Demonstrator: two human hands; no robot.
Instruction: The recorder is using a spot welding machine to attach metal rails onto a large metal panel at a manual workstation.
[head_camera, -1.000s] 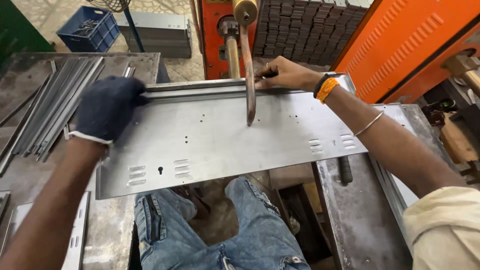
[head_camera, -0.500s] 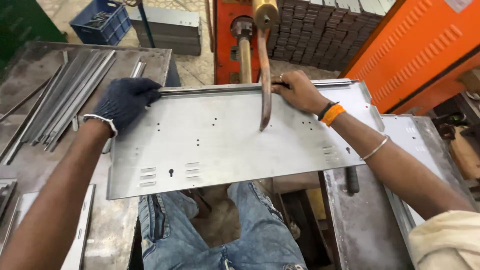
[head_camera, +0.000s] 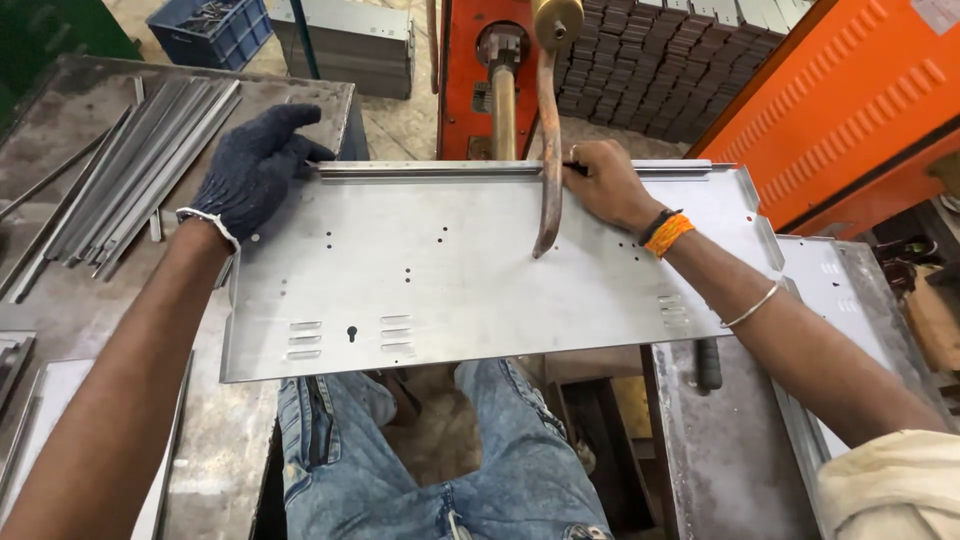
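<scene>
Bare sheet metal panel (head_camera: 480, 270), dull grey and smooth, under a copper-toned curved arm (head_camera: 548, 150).
Left of the panel, a dark knitted cloth glove (head_camera: 255, 170) and matt steel strips (head_camera: 130, 160) on a scuffed, stained metal table (head_camera: 60, 300); below it, faded denim.

Left hand (head_camera: 255, 165) wore a dark blue knit glove with white cuff. Right hand (head_camera: 605, 185) was bare; orange and black bands, thin metal bangle, cream sleeve. Faded blue jeans.

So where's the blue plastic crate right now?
In the head view the blue crate sits at the top left on the floor, beyond the grey workbench with its metal strips, and left of a grey metal box.
</scene>
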